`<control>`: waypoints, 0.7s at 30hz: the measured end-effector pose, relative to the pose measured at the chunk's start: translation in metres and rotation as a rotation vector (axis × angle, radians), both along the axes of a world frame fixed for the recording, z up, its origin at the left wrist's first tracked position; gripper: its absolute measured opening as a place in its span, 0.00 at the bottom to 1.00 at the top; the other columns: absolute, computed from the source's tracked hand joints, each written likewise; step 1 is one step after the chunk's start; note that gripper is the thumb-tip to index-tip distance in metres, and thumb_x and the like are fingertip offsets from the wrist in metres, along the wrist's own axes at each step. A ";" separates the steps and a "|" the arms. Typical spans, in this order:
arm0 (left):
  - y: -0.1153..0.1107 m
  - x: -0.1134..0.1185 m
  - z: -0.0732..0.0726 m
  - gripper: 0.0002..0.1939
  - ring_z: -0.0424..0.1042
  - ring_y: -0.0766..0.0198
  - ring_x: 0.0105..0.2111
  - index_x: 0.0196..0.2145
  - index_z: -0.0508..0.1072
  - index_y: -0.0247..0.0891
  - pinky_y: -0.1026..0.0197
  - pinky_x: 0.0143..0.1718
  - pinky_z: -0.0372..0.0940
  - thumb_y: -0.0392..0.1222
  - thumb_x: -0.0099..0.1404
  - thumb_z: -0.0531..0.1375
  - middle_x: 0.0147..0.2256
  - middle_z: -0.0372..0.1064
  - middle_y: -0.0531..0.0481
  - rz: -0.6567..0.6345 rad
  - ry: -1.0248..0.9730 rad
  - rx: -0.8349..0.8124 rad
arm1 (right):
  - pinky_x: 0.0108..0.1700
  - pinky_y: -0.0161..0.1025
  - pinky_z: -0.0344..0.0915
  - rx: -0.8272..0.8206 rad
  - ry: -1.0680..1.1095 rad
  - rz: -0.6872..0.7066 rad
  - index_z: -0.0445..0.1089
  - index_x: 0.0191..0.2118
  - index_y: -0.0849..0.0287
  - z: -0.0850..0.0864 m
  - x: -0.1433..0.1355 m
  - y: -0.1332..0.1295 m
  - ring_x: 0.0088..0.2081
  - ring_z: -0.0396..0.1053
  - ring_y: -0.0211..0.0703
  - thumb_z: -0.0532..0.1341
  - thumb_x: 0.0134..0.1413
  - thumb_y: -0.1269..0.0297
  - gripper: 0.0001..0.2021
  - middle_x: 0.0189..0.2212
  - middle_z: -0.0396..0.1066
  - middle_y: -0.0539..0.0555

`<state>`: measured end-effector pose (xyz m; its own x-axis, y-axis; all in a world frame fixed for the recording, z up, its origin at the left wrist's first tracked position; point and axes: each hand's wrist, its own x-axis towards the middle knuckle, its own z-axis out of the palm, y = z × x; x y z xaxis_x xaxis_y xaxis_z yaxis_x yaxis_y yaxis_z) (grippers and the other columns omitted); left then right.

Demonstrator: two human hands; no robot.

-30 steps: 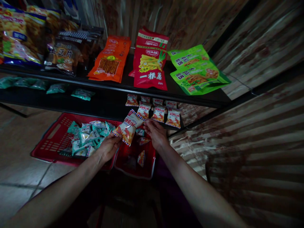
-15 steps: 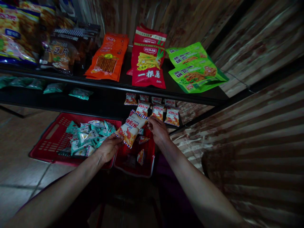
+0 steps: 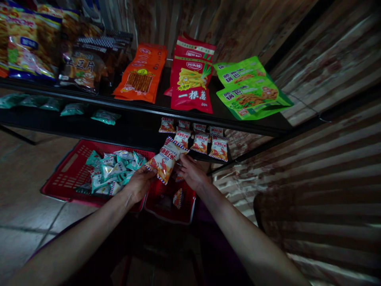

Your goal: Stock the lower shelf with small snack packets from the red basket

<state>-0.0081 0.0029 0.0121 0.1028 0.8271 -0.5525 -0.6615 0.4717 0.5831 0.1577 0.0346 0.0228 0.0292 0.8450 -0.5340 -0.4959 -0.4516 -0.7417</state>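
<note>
A small white and orange snack bag (image 3: 167,161) with striped ends hangs tilted over the right-hand red basket (image 3: 190,212). My left hand (image 3: 139,182) is closed on its lower left corner, thumb on top. At the bag's right side is my right hand (image 3: 192,172), its fingers stretched out and apart; whether they touch the bag is hard to tell. Beneath the hands, a few more snack bags (image 3: 177,198) lie in that basket, partly hidden. Matching snack bags (image 3: 219,149) stand in rows on the lower shelf (image 3: 133,135), just beyond the held one.
A wider red basket (image 3: 64,176) at left holds several teal and white packets (image 3: 108,171). Above, the upper shelf (image 3: 253,127) carries orange packs (image 3: 141,75), red packs (image 3: 192,87) and green packs (image 3: 253,93). Teal packets (image 3: 105,116) line the lower shelf's left part. A corrugated wall (image 3: 321,190) stands at right.
My right hand has let go of the bag's upper right corner and moved down along its side, fingers opening. My left hand keeps its hold. The view has shifted slightly.
</note>
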 end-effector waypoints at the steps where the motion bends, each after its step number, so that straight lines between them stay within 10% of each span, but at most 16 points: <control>1: -0.001 0.000 0.000 0.11 0.75 0.61 0.36 0.34 0.74 0.31 0.61 0.43 0.69 0.22 0.53 0.60 0.32 0.75 0.45 -0.010 0.000 0.014 | 0.37 0.38 0.70 0.002 0.002 -0.008 0.70 0.30 0.55 0.000 0.000 0.000 0.31 0.72 0.37 0.72 0.35 0.60 0.14 0.30 0.75 0.47; 21: -0.003 0.012 0.005 0.25 0.73 0.65 0.33 0.44 0.67 0.37 0.62 0.41 0.66 0.25 0.48 0.63 0.35 0.73 0.50 0.078 0.130 0.001 | 0.36 0.36 0.69 0.157 -0.136 0.070 0.64 0.46 0.51 -0.008 -0.028 -0.021 0.34 0.73 0.40 0.70 0.33 0.62 0.28 0.34 0.75 0.47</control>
